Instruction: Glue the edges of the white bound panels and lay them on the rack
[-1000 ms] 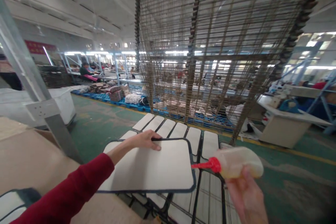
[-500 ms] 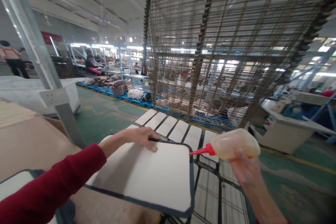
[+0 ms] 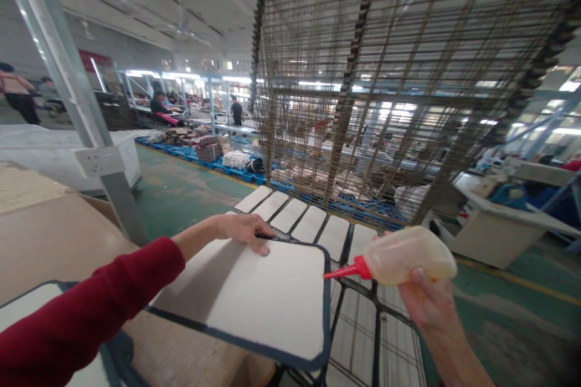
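Observation:
My left hand (image 3: pixel 247 233) grips the far edge of a white panel with a dark border (image 3: pixel 254 296), thumb on its white face and fingers over the rim. The panel lies tilted in front of me. In my right hand (image 3: pixel 424 293) is a translucent squeeze bottle (image 3: pixel 408 256) with a red pointed nozzle (image 3: pixel 349 268), partly filled with pale yellowish liquid. The bottle is held on its side, and the nozzle tip meets the panel's right edge, where white face and dark border join.
Several smaller white panels (image 3: pixel 290 216) lie on a wire rack behind the large panel, and tall wire shelves (image 3: pixel 385 72) rise beyond. Another dark-edged panel (image 3: pixel 27 305) is at lower left, near a cardboard box (image 3: pixel 54 217) and a metal post (image 3: pixel 91 121). People sit and stand farther back.
The nozzle tip has moved a little down along the panel's right edge, with the bottle following. My left hand keeps its grip on the far edge.

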The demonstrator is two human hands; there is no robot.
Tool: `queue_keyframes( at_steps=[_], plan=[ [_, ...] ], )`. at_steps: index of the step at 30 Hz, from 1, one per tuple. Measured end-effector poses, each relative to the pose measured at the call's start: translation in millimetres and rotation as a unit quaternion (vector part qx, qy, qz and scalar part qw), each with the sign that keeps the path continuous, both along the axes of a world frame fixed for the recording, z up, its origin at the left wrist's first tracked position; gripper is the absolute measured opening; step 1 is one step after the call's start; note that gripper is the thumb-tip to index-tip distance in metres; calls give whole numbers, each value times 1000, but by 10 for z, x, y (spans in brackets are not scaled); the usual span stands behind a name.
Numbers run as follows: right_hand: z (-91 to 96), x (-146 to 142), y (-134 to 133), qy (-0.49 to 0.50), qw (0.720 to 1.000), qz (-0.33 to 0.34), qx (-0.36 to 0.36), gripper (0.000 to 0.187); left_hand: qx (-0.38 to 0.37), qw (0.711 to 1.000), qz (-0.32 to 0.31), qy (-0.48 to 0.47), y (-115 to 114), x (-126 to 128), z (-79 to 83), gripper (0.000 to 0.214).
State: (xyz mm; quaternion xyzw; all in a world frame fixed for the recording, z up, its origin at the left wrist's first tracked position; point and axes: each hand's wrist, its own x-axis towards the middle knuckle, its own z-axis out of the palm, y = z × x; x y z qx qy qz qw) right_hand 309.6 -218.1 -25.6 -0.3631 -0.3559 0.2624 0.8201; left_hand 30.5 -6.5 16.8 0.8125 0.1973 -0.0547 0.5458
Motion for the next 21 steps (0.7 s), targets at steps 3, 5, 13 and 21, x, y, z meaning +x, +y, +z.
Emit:
queue_keyframes(
  at_steps=[3,5,13,21],
  plan=[
    [0,-14,-26,-11,1000,0,-9,83,-7,1000,0,7,-17,6,33,43],
    [-1,-20,-41,-13,1000,4,-17,84,-12,1000,-1,11,-24,5,52,44],
    [40,-95,-96,-22,999,12,-30,85,-29,1000,-4,6,-18,-24,63,45],
    [19,-148,-150,-36,999,28,-25,81,-44,999,-17,-3,26,-56,29,42]
  ],
)
